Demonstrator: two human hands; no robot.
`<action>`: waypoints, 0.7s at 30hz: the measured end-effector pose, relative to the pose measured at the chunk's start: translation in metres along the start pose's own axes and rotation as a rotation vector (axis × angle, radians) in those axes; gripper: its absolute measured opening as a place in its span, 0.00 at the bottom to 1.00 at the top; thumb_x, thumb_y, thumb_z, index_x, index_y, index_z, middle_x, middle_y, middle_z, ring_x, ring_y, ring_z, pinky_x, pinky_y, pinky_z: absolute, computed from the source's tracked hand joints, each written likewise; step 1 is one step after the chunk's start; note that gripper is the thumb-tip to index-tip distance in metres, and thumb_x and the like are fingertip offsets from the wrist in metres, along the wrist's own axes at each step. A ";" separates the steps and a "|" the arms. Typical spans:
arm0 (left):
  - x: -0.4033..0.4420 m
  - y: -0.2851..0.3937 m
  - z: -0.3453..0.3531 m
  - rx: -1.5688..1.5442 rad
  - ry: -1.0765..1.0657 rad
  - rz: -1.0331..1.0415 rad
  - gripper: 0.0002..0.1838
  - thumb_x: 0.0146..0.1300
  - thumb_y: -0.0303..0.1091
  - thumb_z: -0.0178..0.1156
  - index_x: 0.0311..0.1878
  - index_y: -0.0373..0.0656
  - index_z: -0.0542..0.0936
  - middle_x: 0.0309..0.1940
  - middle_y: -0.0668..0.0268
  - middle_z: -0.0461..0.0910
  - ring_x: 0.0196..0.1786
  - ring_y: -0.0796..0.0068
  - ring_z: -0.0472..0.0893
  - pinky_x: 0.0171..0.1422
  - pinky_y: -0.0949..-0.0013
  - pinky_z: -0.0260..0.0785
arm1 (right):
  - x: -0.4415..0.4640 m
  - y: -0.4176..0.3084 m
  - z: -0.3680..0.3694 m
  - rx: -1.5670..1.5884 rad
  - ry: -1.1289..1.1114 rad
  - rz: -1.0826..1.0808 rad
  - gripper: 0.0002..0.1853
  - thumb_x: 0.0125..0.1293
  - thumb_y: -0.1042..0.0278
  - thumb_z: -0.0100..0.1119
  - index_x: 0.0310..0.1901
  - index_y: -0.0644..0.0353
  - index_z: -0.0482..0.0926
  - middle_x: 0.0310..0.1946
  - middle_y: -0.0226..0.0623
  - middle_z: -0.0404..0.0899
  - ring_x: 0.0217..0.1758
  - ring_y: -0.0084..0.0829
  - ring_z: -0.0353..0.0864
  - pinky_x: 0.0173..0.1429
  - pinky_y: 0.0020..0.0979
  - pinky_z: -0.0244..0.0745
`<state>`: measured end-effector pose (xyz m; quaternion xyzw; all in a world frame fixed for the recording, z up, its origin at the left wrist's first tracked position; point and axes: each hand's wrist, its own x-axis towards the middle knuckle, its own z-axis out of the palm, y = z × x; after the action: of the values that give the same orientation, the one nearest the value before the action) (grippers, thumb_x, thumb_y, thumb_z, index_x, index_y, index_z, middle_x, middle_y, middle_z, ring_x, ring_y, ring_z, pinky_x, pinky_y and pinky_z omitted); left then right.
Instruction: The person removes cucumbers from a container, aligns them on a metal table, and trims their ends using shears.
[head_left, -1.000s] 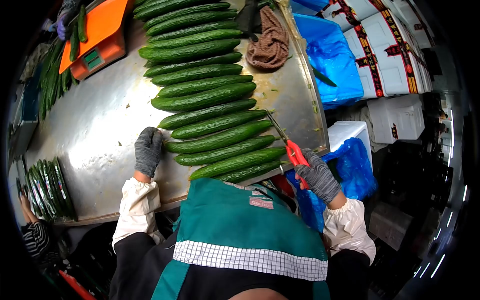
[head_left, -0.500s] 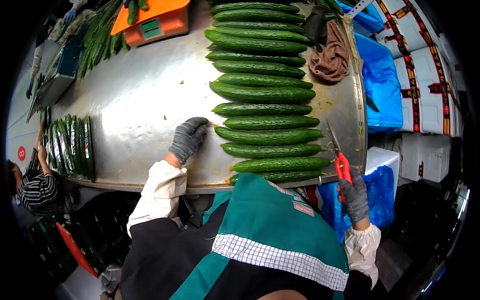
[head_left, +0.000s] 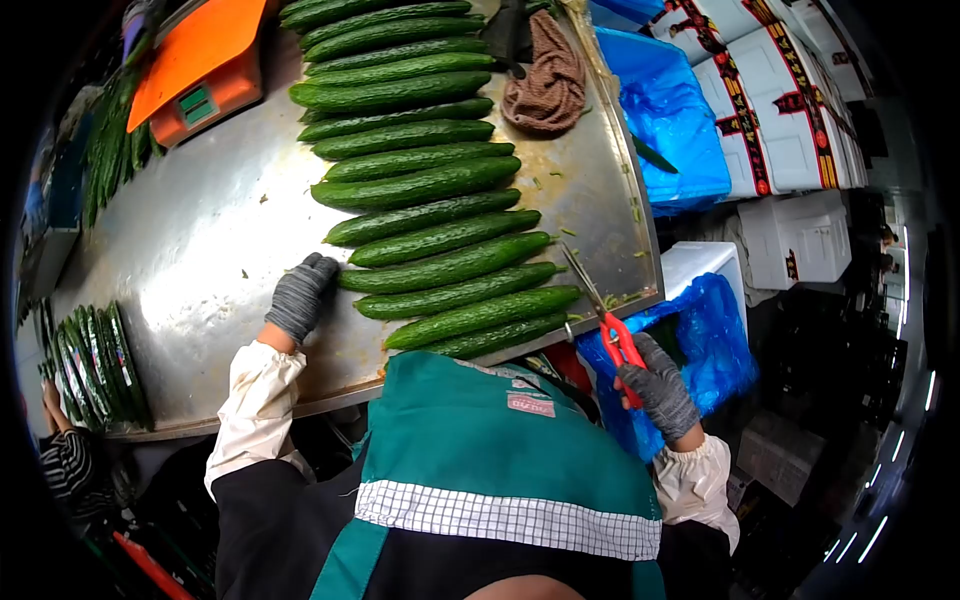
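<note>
Two points noted: my right grip (head_left: 662,388) clenched scissors (head_left: 622,345); my left grip (head_left: 300,298) showed no discernible closure. Cucumbers (head_left: 447,263) lay between; swinging the blades (head_left: 588,282) inward risked nicked skins.

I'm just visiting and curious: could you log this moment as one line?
left hand: near cucumber row | right hand: holding red-handled scissors | brown cloth: on metal table
</note>
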<state>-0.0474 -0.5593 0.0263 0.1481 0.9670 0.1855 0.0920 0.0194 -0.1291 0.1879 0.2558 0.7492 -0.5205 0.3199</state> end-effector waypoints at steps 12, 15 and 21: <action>-0.006 0.002 -0.004 -0.366 0.172 -0.237 0.03 0.50 0.26 0.55 0.30 0.39 0.73 0.25 0.54 0.74 0.29 0.57 0.74 0.36 0.64 0.66 | 0.021 0.002 0.015 0.096 -0.063 -0.041 0.20 0.57 0.68 0.52 0.51 0.59 0.65 0.22 0.32 0.70 0.15 0.19 0.67 0.20 0.19 0.64; -0.012 0.002 -0.006 -0.407 0.260 -0.212 0.02 0.52 0.24 0.54 0.30 0.39 0.73 0.22 0.58 0.74 0.23 0.67 0.73 0.30 0.69 0.66 | 0.023 0.001 0.015 0.068 -0.066 -0.038 0.19 0.57 0.67 0.52 0.51 0.60 0.65 0.22 0.32 0.70 0.15 0.19 0.67 0.20 0.20 0.65; -0.022 0.009 -0.005 -0.945 0.197 -0.480 0.03 0.56 0.22 0.50 0.32 0.38 0.73 0.21 0.68 0.73 0.19 0.84 0.70 0.23 0.79 0.63 | 0.030 0.020 0.015 -0.162 0.054 -0.195 0.17 0.58 0.67 0.51 0.49 0.59 0.66 0.20 0.31 0.70 0.14 0.18 0.66 0.18 0.18 0.62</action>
<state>-0.0252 -0.5604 0.0370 -0.1527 0.7890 0.5872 0.0971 0.0175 -0.1349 0.1497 0.1691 0.8183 -0.4799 0.2672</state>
